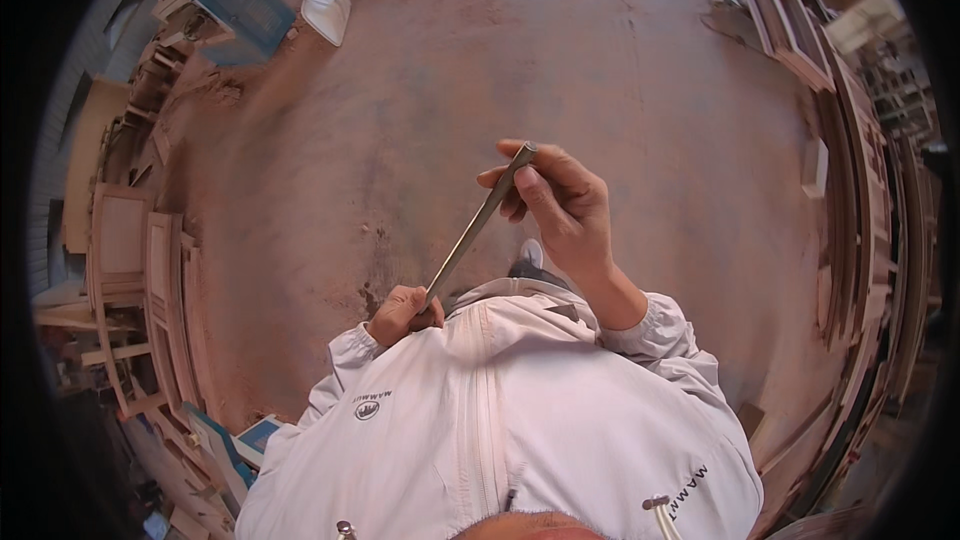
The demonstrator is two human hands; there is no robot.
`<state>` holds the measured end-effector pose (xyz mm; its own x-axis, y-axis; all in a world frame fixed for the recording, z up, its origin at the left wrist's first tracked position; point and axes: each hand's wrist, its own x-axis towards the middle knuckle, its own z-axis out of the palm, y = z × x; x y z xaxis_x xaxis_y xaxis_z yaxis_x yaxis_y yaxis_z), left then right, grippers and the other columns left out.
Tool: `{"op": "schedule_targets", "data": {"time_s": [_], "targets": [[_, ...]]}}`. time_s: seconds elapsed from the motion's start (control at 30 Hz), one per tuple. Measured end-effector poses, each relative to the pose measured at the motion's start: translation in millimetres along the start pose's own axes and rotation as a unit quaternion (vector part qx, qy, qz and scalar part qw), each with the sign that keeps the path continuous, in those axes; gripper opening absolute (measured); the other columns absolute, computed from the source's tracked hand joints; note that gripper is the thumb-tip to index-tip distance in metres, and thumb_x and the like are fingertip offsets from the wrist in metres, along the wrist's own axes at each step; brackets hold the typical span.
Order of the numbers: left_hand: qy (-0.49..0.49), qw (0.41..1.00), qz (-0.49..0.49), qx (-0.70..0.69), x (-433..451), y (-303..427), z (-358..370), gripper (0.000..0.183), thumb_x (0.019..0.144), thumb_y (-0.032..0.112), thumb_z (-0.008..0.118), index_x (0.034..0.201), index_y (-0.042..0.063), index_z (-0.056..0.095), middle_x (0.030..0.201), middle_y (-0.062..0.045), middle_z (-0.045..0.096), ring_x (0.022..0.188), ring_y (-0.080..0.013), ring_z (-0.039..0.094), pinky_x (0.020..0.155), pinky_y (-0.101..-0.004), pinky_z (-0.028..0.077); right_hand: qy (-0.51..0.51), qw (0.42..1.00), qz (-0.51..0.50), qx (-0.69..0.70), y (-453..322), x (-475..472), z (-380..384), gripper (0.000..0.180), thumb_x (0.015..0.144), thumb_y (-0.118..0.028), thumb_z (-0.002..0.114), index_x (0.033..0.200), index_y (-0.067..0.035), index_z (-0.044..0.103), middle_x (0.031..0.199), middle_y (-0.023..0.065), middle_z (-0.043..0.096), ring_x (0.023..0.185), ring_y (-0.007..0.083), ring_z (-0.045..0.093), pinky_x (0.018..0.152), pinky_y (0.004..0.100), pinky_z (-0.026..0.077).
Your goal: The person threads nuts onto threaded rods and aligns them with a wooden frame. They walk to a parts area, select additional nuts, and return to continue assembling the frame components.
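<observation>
A long, slim, dull-green metallic rod or tube [474,229] slants up to the right in front of my light jacket. My left hand [407,315] is closed around its lower end, which the fingers hide. Near its upper end, the thumb and fingers of my right hand [559,202] pinch it. The rod's blunt round tip sticks out just past the right fingertips. Below the hands, one light shoe [532,252] shows on the dusty floor.
Wooden door or frame panels [124,240] lean along the left side. Stacked wooden boards and frames [851,187] line the right. At the upper left stand a white dustpan-like scoop [327,13] with a long handle and a blue box [244,4]. A dusty reddish floor [450,90] lies ahead.
</observation>
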<state>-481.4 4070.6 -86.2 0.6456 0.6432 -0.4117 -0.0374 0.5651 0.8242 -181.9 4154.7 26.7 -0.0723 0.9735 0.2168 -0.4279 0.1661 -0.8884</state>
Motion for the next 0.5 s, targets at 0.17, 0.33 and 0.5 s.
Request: {"op": "schedule_targets", "data": {"time_s": [0.17, 0.33, 0.5], "targets": [[0.06, 0.997, 0.04, 0.005, 102, 114, -50, 0.063, 0.108, 0.055, 0.048, 0.094, -0.002, 0.072, 0.064, 0.004, 0.048, 0.056, -0.0046, 0.036, 0.051, -0.0244, 0.023, -0.016, 0.999, 0.046, 0.013, 0, 192, -26, 0.019, 0.105, -0.012, 0.062, 0.12, 0.0, 0.067, 0.098, 0.0148, 0.078, 0.075, 0.0094, 0.068, 0.067, 0.0233, 0.054], [0.119, 0.983, 0.091, -0.109, 231, 179, -136, 0.036, 0.104, 0.037, 0.064, 0.101, 0.002, 0.069, 0.071, 0.001, 0.055, 0.06, -0.0043, 0.041, 0.052, -0.022, 0.028, -0.029, 0.997, 0.076, 0.011, 54, 378, -67, 0.011, 0.102, -0.009, 0.068, 0.11, -0.001, 0.067, 0.094, 0.0135, 0.077, 0.074, 0.0096, 0.067, 0.064, 0.023, 0.053], [0.125, 0.984, 0.097, -0.083, 375, 287, -265, 0.035, 0.101, 0.037, 0.07, 0.101, 0.002, 0.068, 0.068, -0.001, 0.057, 0.054, -0.0071, 0.045, 0.05, -0.0226, 0.031, 0.005, 0.995, 0.101, -0.021, 88, 574, -89, 0.01, 0.098, -0.008, 0.073, 0.104, -0.003, 0.066, 0.089, 0.009, 0.077, 0.074, 0.0069, 0.066, 0.062, 0.0201, 0.05]]}}
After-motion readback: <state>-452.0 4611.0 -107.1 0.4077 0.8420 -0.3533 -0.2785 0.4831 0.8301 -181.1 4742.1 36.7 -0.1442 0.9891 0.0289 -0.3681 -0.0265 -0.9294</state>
